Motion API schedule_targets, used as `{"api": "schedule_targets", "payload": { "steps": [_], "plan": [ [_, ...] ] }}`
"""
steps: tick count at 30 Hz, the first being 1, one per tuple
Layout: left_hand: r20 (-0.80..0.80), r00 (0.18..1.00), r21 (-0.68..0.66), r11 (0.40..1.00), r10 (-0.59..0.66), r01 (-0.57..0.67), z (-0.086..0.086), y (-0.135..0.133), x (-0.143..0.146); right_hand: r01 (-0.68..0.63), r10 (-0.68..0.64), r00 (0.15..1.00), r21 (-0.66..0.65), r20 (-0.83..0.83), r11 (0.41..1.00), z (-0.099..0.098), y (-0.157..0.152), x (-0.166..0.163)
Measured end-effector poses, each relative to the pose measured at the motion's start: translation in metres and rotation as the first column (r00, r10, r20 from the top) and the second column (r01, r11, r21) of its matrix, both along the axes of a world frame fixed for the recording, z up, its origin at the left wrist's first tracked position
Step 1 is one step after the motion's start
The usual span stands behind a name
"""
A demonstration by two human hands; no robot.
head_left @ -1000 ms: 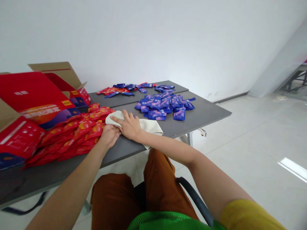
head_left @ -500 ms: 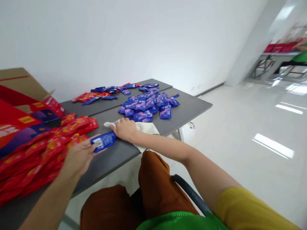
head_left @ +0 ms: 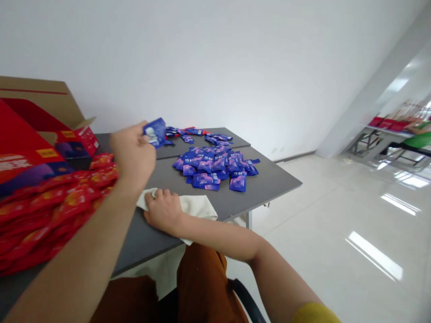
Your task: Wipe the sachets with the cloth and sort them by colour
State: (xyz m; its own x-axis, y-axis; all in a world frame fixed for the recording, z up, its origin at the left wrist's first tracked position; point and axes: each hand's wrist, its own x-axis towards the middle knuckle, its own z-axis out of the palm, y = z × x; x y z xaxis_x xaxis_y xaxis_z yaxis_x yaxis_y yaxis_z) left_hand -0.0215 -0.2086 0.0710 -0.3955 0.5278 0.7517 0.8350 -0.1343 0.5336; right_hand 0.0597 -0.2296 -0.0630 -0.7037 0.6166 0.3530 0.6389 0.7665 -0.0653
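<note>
My left hand (head_left: 132, 154) is raised above the grey table (head_left: 266, 179), fingers pinched on a small blue packet (head_left: 155, 132). Beyond it lies a heap of blue packets (head_left: 217, 165) in the table's middle. My right hand (head_left: 163, 210) rests with curled fingers on a cream cloth bag (head_left: 195, 207) at the table's near edge, gripping its edge. A heap of red packets (head_left: 50, 211) lies to the left of both hands.
An open cardboard box with red cartons (head_left: 37, 130) stands at the left. More blue and red packets (head_left: 198, 133) lie on the far tabletop. Shiny floor spreads to the right, where another person in green (head_left: 419, 140) sits at a distant table.
My left hand drew a blue packet out from the bag's edge and lifted it up and forward toward the blue heap. The right hand stayed on the bag.
</note>
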Motion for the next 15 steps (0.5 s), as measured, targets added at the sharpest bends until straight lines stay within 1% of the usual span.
{"api": "schedule_targets", "payload": {
  "steps": [1, 2, 4, 6, 7, 8, 9, 11, 13, 14, 15],
  "plan": [
    [0.002, 0.999, -0.025, 0.999, -0.046, 0.046, -0.002, 0.017, 0.018, -0.010, 0.010, 1.000, -0.021, -0.001, 1.000, 0.000, -0.002, 0.001],
    [0.029, 0.995, -0.044, 0.994, -0.100, 0.101, -0.007, 0.033, 0.034, -0.021, 0.021, 1.000, -0.047, 0.000, 0.999, 0.000, -0.003, 0.002],
    [0.049, 0.968, -0.055, 0.967, -0.246, 0.249, -0.028, 0.065, 0.055, -0.040, 0.041, 0.999, -0.094, 0.008, 0.995, -0.001, -0.003, 0.006],
    [-0.043, 0.925, -0.099, 0.923, -0.378, 0.373, -0.054, 0.092, 0.066, -0.033, 0.034, 0.999, -0.107, 0.009, 0.994, -0.001, -0.001, 0.011],
    [-0.135, 0.873, -0.163, 0.879, -0.469, 0.448, -0.067, 0.103, 0.069, -0.014, 0.014, 1.000, -0.108, 0.007, 0.994, -0.001, -0.001, 0.015],
    [-0.248, 0.792, -0.251, 0.827, -0.558, 0.504, -0.078, 0.112, 0.070, 0.012, -0.012, 1.000, -0.112, 0.005, 0.994, -0.001, 0.000, 0.018],
    [-0.349, 0.716, -0.334, 0.794, -0.605, 0.508, -0.088, 0.118, 0.072, 0.039, -0.039, 0.999, -0.123, 0.007, 0.992, -0.001, 0.000, 0.022],
    [-0.499, 0.571, -0.486, 0.755, -0.653, 0.440, -0.100, 0.125, 0.073, 0.087, -0.084, 0.996, -0.155, 0.031, 0.984, 0.000, 0.002, 0.029],
    [-0.566, 0.466, -0.587, 0.729, -0.680, 0.352, -0.099, 0.127, 0.073, 0.117, -0.109, 0.993, -0.181, 0.054, 0.977, 0.001, 0.004, 0.035],
    [-0.570, 0.430, -0.626, 0.709, -0.700, 0.324, -0.094, 0.129, 0.071, 0.125, -0.118, 0.992, -0.187, 0.051, 0.974, 0.001, 0.005, 0.037],
    [-0.564, 0.411, -0.656, 0.691, -0.716, 0.304, -0.087, 0.132, 0.066, 0.128, -0.123, 0.992, -0.190, 0.040, 0.973, 0.001, 0.006, 0.039]
  ]
}}
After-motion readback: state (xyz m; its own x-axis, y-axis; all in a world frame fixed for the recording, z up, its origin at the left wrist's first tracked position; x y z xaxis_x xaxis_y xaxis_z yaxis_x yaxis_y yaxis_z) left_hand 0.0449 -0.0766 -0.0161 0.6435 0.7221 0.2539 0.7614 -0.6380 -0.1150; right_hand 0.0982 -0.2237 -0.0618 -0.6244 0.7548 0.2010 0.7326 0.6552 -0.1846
